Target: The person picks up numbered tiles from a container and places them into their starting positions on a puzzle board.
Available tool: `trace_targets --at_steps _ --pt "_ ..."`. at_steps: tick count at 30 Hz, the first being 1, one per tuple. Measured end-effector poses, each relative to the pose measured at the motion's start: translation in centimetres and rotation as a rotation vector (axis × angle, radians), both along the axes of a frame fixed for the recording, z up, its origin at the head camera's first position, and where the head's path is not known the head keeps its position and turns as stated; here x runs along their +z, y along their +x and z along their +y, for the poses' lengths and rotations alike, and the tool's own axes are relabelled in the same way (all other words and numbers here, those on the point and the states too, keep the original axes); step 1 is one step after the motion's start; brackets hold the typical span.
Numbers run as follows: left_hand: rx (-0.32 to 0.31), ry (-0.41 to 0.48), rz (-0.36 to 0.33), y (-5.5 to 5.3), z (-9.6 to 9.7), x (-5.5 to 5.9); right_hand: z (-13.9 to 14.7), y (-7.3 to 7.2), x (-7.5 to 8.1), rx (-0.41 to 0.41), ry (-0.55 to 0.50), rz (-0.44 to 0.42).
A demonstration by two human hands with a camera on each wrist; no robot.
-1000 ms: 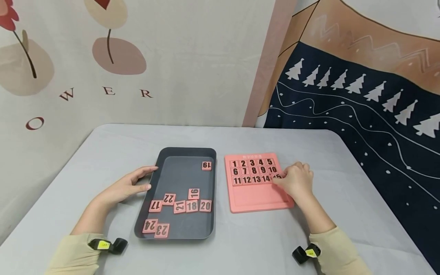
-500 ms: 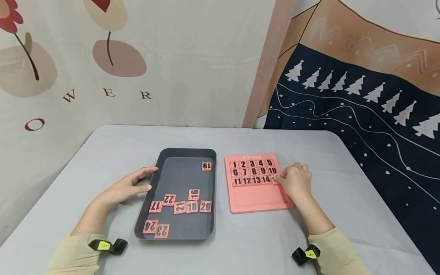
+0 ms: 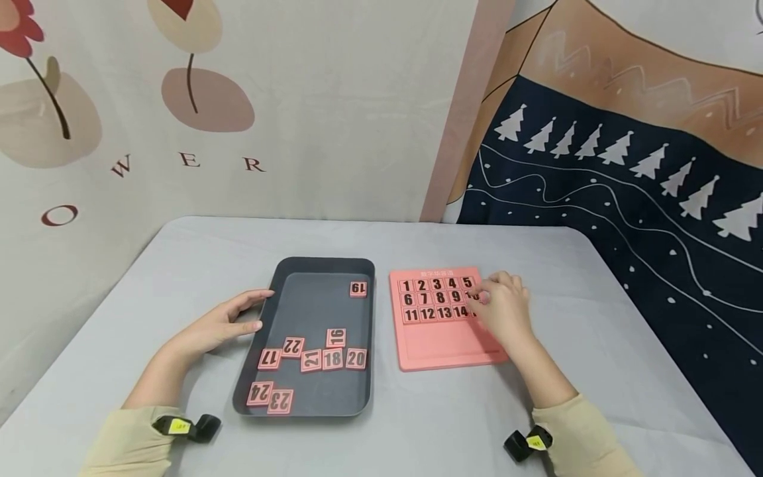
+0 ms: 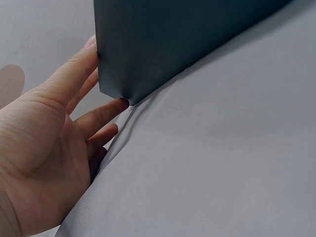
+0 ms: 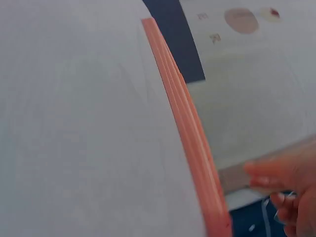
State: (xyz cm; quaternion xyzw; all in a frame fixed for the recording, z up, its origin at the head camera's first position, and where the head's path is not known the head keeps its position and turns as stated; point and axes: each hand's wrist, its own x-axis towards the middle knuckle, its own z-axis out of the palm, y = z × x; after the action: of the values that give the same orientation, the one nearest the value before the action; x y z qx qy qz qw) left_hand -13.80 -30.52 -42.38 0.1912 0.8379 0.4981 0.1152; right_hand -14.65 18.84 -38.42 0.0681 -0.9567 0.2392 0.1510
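Note:
My left hand (image 3: pixel 217 324) reaches the left side of a dark grey tray (image 3: pixel 324 264); its thumb and fingertips touch the outer wall, also seen in the left wrist view. My right hand (image 3: pixel 507 311) is over the right edge of a pink number puzzle board (image 3: pixel 450 348), thumb and index finger apart. Its fingers partly cover the 10 tile and the tile right of the 14 tile (image 3: pixel 460 311). Number tiles fill the board's top rows in order. In the right wrist view the hand (image 5: pixel 296 182) is blurred beside the board's edge.
Inside the tray lie loose number tiles: the 19 tile (image 3: pixel 358 289) near the far right corner, the 16 tile (image 3: pixel 336 337) and several others nearer the front. A white cloth (image 3: pixel 417 430) covers the table. Printed curtains (image 3: pixel 346 119) hang behind it.
My right hand has let go of the 15 tile at the end of the third row and moved slightly up and left over the board. The left hand and tray have stayed put.

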Motion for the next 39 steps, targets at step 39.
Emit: trace_targets --at_steps 39 --pt "-0.002 0.009 -0.018 -0.1 -0.2 0.3 -17.4 -2.5 0.6 0.954 0.592 -0.003"
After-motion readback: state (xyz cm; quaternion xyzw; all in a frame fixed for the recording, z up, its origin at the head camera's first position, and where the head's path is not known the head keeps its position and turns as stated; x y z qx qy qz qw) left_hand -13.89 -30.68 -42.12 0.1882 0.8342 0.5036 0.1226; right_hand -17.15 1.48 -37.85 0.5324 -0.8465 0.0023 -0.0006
